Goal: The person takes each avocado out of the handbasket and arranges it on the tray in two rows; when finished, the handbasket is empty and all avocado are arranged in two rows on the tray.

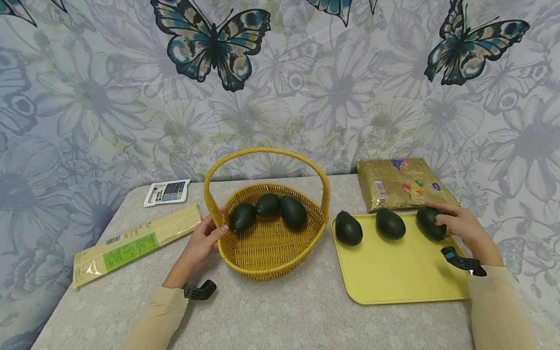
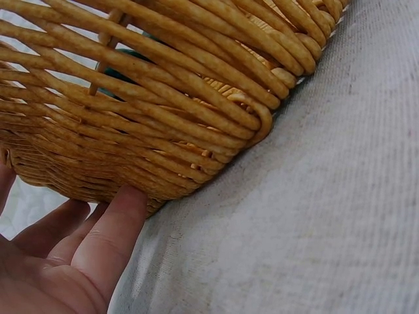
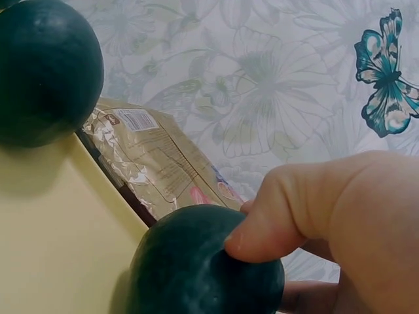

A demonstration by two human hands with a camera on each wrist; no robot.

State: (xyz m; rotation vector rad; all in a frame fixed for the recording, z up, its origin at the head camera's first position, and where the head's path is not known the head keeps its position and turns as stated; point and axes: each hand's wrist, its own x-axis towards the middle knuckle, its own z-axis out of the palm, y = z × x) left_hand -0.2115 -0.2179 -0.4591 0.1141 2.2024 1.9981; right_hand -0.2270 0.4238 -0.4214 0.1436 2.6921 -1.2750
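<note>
As two beige sleeves point(image 1: 157, 318) reach in over the bench point(image 1: 271, 321), each wrist bears a black device point(image 1: 200, 290). Left hand point(image 1: 201, 245): partly closed, gripping the left side of a yellow wicker basket point(image 1: 267, 255), thumb at the rim. Left wrist view adds fingers against the outer weave, mostly hidden from the head camera. Right hand point(image 1: 470, 231): pinching the rightmost avocado point(image 1: 428, 226) at the far right corner of a yellow tray point(image 1: 402, 277). Right wrist view adds the thumb pad pressing its skin; other fingertips hidden. Cannot tell whether this fruit touches the tray. Two more avocados point(image 1: 390, 223) rest along the tray's far edge; head view alone shows three others point(image 1: 293, 212) clearly, inside the basket. Left of basket: long packet with green label point(image 1: 140, 245), lying flat; beyond it, small white pouch point(image 1: 167, 193). Behind tray: gold fruit-print package point(image 1: 407, 182). Farthest: butterfly-and-flower backdrop point(image 1: 341, 112).
</note>
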